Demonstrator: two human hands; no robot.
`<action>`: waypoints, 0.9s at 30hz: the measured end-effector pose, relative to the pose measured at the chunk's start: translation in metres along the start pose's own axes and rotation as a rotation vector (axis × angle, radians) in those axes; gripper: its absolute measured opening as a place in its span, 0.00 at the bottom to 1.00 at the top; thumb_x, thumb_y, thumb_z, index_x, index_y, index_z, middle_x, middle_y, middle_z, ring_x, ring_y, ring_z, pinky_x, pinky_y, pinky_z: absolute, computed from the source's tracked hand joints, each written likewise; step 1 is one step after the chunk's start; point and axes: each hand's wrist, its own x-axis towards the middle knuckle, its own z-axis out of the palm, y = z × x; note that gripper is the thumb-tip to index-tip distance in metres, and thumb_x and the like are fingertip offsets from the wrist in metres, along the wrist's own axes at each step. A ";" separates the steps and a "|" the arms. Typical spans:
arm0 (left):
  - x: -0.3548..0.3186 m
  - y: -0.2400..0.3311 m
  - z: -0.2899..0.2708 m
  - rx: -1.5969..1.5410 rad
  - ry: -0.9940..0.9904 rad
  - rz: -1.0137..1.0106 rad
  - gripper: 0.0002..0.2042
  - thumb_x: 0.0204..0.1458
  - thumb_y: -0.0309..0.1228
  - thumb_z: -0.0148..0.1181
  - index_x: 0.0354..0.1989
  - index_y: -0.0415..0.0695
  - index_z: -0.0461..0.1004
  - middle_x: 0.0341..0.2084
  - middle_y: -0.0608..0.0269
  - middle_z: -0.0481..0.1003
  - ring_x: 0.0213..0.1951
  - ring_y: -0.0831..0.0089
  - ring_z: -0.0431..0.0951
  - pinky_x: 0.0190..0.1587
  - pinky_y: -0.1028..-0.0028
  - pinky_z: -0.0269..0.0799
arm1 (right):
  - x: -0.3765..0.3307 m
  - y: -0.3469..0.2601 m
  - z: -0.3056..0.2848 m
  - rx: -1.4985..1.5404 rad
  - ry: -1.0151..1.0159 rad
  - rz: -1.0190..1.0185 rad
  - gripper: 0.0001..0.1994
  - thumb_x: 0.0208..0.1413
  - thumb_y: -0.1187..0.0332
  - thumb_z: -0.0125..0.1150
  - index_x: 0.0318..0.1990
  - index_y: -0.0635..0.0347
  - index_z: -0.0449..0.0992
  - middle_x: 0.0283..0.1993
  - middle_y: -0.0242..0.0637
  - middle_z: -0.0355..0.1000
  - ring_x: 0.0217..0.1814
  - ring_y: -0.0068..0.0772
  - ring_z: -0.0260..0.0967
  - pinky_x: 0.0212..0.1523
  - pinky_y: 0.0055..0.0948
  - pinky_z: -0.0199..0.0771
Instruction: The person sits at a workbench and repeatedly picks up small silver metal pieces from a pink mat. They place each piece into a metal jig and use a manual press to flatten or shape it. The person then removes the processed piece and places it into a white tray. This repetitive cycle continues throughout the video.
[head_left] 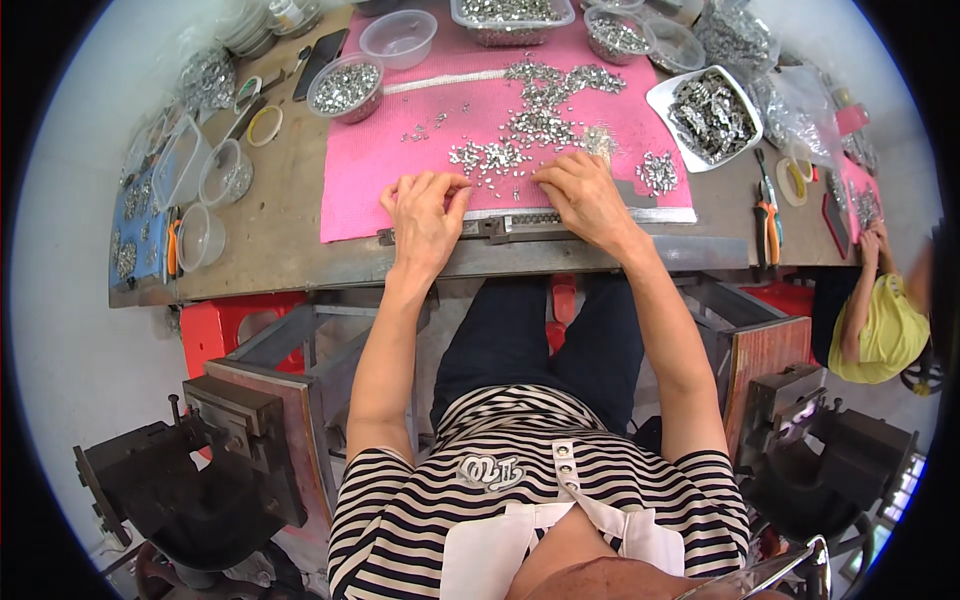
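My left hand (425, 218) is at the front of the pink mat (362, 185), with thumb and forefinger pinched together. Whatever is between those fingertips is too small to make out. My right hand (588, 203) is also closed in a pinch, a short way to the right, and its fingertips hide what they hold. Between and beyond the hands lie loose small silvery metal pieces (490, 157), spread over the mat. Just below the fingers a long dark metal bar (495, 230) with a row of small parts runs along the table's front edge.
Clear tubs of metal pieces (346, 92) stand at the back, and a white dish (652, 97) of darker metal parts is at right. Orange-handled pliers (768, 225) lie farther right. Another person in a yellow top (880, 330) works at the far right. Black vises (225, 450) flank my legs.
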 end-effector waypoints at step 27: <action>0.013 0.003 0.010 0.104 -0.032 0.157 0.03 0.52 0.31 0.67 0.34 0.49 0.82 0.30 0.69 0.76 0.41 0.66 0.74 0.60 0.52 0.53 | 0.012 0.003 0.021 -0.061 0.150 0.070 0.05 0.55 0.72 0.67 0.38 0.55 0.82 0.35 0.34 0.71 0.44 0.40 0.69 0.47 0.41 0.65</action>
